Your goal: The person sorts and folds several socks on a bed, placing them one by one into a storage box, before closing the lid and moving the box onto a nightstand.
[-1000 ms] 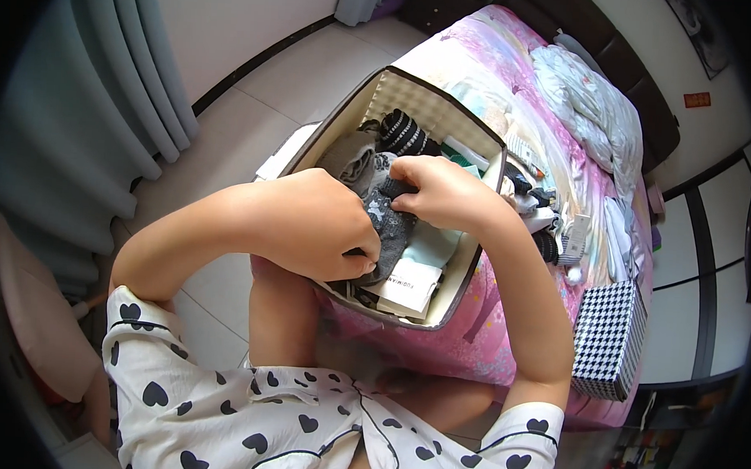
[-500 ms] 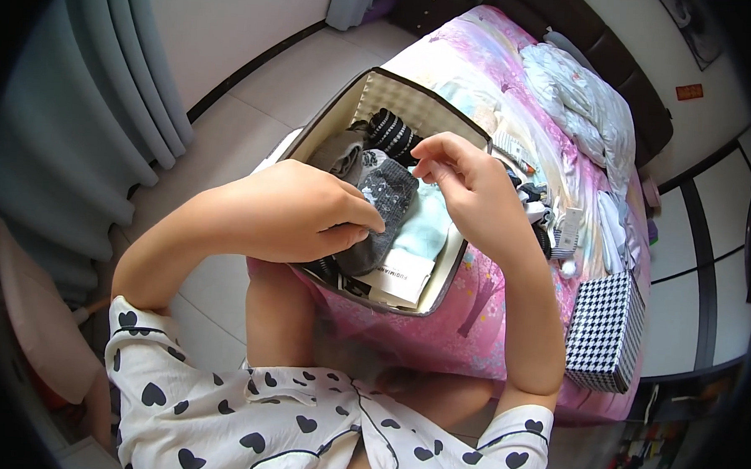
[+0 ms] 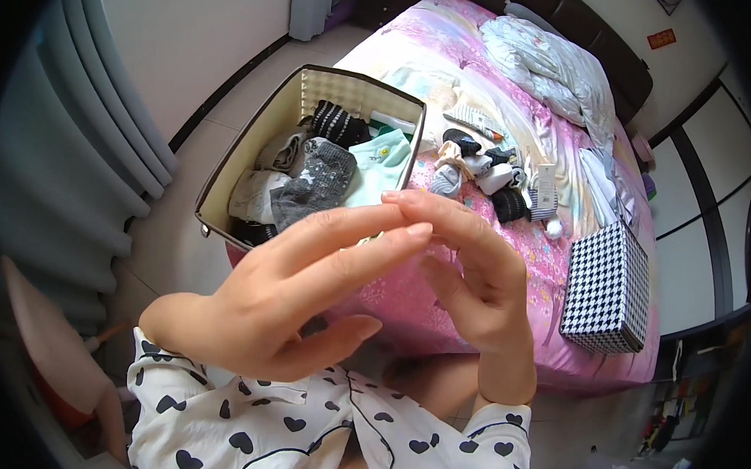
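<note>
One gray sock bundle (image 3: 318,177) in box (image 3: 352,93), just beyond left hand (image 3: 282,293).

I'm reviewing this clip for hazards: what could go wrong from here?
The open fabric box seems to overhang the bed, so a bump from the left hand might tip it. The checked box stands near the bed's foot edge and could be knocked off. Small garments lie loosely piled, so some might get mixed up.

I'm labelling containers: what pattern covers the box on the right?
The box is black-and-white houndstooth, seen in the head view.
</note>
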A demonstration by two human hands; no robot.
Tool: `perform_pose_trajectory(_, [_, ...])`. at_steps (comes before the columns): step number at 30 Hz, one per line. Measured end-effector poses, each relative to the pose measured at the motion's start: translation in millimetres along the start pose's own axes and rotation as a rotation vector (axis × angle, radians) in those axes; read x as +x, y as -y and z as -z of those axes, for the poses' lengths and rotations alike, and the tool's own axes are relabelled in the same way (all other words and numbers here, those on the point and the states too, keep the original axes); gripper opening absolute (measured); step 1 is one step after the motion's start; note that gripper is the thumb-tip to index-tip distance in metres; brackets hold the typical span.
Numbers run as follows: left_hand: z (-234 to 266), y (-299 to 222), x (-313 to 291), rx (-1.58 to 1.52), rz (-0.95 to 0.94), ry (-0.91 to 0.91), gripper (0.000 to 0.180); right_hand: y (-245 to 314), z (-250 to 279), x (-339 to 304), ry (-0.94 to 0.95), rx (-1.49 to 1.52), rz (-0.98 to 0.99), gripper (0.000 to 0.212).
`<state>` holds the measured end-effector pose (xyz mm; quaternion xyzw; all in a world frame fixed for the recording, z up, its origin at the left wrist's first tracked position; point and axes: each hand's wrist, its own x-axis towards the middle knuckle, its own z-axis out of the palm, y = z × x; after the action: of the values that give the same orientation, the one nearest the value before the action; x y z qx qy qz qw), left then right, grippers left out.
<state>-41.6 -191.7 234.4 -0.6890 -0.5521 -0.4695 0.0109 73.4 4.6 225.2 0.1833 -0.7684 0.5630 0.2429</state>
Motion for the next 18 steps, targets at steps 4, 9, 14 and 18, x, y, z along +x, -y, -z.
perform_pose_trajectory(4, [-67, -3, 11, -0.131, 0.019, -0.020, 0.068, -2, 21, -52, -0.125, 0.065, -0.032, 0.051])
perform_pose_trajectory(9, [-152, 25, 32, -0.277, 0.107, 0.013, 0.064, -22, 53, -118, -0.389, 0.069, -0.275, 0.043])
perform_pose_trajectory(14, [-247, 73, 75, -0.574, 0.296, -0.156, 0.035, -68, 93, -148, -0.624, 0.158, -0.360, 0.041])
perform_pose_trajectory(18, [-324, 126, 122, -0.576, 0.533, -0.324, 0.019, -117, 141, -146, -0.727, 0.021, -0.441, 0.039])
